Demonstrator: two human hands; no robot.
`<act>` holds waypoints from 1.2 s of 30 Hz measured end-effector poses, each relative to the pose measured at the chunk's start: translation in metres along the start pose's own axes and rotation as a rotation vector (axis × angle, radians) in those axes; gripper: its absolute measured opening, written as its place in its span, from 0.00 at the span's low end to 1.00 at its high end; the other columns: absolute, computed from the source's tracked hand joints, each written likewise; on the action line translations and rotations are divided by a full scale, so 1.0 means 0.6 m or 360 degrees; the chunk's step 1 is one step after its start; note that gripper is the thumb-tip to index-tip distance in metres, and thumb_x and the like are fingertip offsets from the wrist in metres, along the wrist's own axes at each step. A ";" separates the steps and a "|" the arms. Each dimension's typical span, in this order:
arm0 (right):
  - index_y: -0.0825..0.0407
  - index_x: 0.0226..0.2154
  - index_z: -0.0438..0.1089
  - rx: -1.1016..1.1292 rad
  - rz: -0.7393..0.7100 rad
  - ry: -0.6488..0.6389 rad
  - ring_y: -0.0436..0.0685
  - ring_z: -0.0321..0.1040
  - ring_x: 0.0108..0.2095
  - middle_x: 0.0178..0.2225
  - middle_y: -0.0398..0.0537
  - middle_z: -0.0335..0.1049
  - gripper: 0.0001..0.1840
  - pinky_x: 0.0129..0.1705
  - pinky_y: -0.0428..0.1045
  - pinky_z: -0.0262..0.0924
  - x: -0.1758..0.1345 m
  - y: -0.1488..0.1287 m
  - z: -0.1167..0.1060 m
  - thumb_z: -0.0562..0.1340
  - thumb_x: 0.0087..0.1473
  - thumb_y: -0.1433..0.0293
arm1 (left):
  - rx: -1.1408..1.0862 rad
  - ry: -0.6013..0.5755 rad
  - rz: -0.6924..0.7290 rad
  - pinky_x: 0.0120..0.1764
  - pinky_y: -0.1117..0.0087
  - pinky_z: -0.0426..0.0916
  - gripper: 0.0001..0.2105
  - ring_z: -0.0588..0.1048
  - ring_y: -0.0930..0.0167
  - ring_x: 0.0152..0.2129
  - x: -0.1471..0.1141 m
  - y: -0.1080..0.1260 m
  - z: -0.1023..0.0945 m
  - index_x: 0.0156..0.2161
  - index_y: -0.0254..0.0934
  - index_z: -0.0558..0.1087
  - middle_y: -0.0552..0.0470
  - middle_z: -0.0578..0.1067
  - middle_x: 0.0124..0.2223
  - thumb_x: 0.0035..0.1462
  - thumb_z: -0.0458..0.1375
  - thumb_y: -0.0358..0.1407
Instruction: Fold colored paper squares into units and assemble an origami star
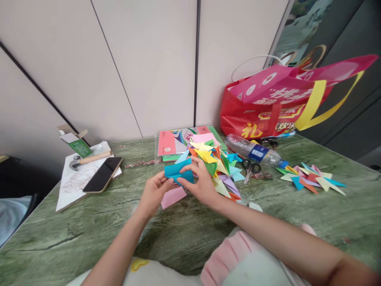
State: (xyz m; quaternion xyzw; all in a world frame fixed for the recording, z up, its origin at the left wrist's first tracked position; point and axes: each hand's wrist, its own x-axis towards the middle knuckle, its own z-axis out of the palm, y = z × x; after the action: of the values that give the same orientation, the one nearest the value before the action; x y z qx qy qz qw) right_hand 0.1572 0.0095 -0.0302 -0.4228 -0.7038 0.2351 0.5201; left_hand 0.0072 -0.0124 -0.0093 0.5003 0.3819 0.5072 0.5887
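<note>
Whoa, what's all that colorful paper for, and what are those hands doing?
A person is holding a piece of blue paper up off the table, with a crease showing in it. The left hand pinches one end and the right hand has the other. A pink sheet lies below. Next to the right hand is a heap of folded papers, and a smaller cluster sits farther right. What it's all for, I can't tell.

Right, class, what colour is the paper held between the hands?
The paper is blue, seen best in the head view.
</note>
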 end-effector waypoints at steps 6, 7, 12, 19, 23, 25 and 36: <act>0.51 0.30 0.65 0.0201 0.0170 -0.0142 0.54 0.64 0.33 0.30 0.43 0.66 0.13 0.34 0.48 0.58 -0.001 0.006 0.002 0.64 0.40 0.64 | 0.0067 0.0038 0.0028 0.43 0.59 0.67 0.17 0.73 0.63 0.39 -0.001 0.001 0.000 0.44 0.34 0.71 0.44 0.74 0.44 0.46 0.60 0.33; 0.51 0.30 0.65 0.0207 0.0182 -0.0139 0.53 0.64 0.32 0.30 0.42 0.67 0.13 0.34 0.48 0.58 -0.001 0.006 0.002 0.64 0.40 0.64 | 0.0054 0.0057 0.0018 0.42 0.60 0.67 0.16 0.73 0.63 0.38 -0.001 0.001 0.000 0.43 0.33 0.71 0.45 0.75 0.43 0.46 0.60 0.33; 0.52 0.27 0.66 0.0156 0.0113 -0.0033 0.53 0.63 0.32 0.29 0.43 0.66 0.12 0.34 0.48 0.56 0.001 0.001 -0.001 0.65 0.39 0.64 | 0.0006 0.0160 -0.0031 0.38 0.63 0.70 0.15 0.75 0.65 0.32 0.000 -0.002 -0.001 0.40 0.33 0.73 0.46 0.78 0.37 0.44 0.62 0.35; 0.53 0.27 0.66 0.0324 0.0242 -0.0104 0.50 0.61 0.27 0.27 0.42 0.67 0.12 0.26 0.44 0.54 0.002 0.001 0.000 0.65 0.39 0.65 | 0.0068 0.0216 -0.0054 0.34 0.64 0.71 0.16 0.76 0.65 0.28 0.000 0.000 -0.005 0.38 0.33 0.74 0.47 0.79 0.33 0.41 0.64 0.36; 0.53 0.26 0.67 0.0385 0.0305 -0.0092 0.49 0.60 0.24 0.25 0.41 0.67 0.10 0.23 0.44 0.52 0.001 0.002 0.001 0.65 0.39 0.66 | 0.0059 0.0226 -0.0078 0.34 0.64 0.71 0.16 0.76 0.65 0.27 -0.001 0.000 -0.006 0.37 0.31 0.74 0.46 0.79 0.31 0.41 0.64 0.37; 0.53 0.25 0.67 0.0409 0.0305 -0.0093 0.48 0.59 0.23 0.24 0.40 0.66 0.09 0.23 0.44 0.52 0.001 0.001 0.002 0.65 0.38 0.66 | 0.0039 0.0236 -0.0098 0.34 0.64 0.71 0.16 0.76 0.65 0.27 -0.002 0.001 -0.006 0.37 0.31 0.74 0.46 0.79 0.31 0.40 0.64 0.37; 0.53 0.24 0.70 0.0419 0.0245 -0.0095 0.51 0.63 0.26 0.25 0.43 0.70 0.07 0.28 0.46 0.56 0.003 0.007 0.003 0.65 0.39 0.66 | -0.0036 0.0207 -0.0187 0.37 0.62 0.70 0.14 0.77 0.64 0.28 -0.003 0.005 -0.008 0.34 0.30 0.74 0.45 0.79 0.31 0.39 0.65 0.35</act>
State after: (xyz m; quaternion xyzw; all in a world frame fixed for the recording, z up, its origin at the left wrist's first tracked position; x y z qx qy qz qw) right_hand 0.1567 0.0135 -0.0331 -0.3965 -0.6476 0.3768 0.5305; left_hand 0.0016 -0.0132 -0.0076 0.4364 0.4423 0.5073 0.5971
